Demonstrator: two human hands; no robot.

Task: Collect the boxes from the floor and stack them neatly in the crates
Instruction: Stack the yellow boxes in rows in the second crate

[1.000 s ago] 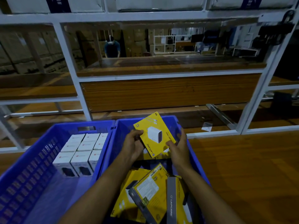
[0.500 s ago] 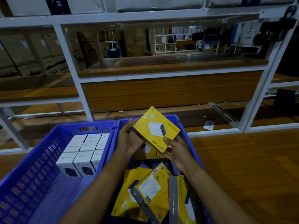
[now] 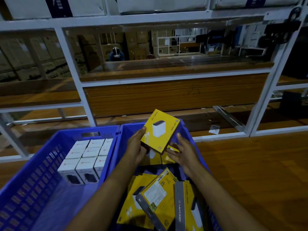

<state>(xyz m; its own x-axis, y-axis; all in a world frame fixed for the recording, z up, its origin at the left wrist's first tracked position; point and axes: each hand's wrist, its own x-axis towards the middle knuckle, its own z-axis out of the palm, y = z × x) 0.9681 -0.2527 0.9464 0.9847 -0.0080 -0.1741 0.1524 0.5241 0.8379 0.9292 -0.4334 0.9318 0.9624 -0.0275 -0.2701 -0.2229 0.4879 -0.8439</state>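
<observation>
Yellow box point(image 3: 159, 130) tilted above right crate's point(image 3: 188, 130) far end; left hand point(image 3: 135, 148) clasps its left edge, right hand point(image 3: 184, 153) open just beside.

In front of you stands a white metal rack point(image 3: 73, 67) with wooden shelves point(image 3: 175, 70). White cartons point(image 3: 160, 4) sit on its top level. Through the rack you see another person point(image 3: 116, 55) far behind, bending forward, near stacked brown cartons point(image 3: 141, 42). A small white paper point(image 3: 214, 129) lies on the lowest shelf. The wooden floor point(image 3: 258, 172) is at your right.
</observation>
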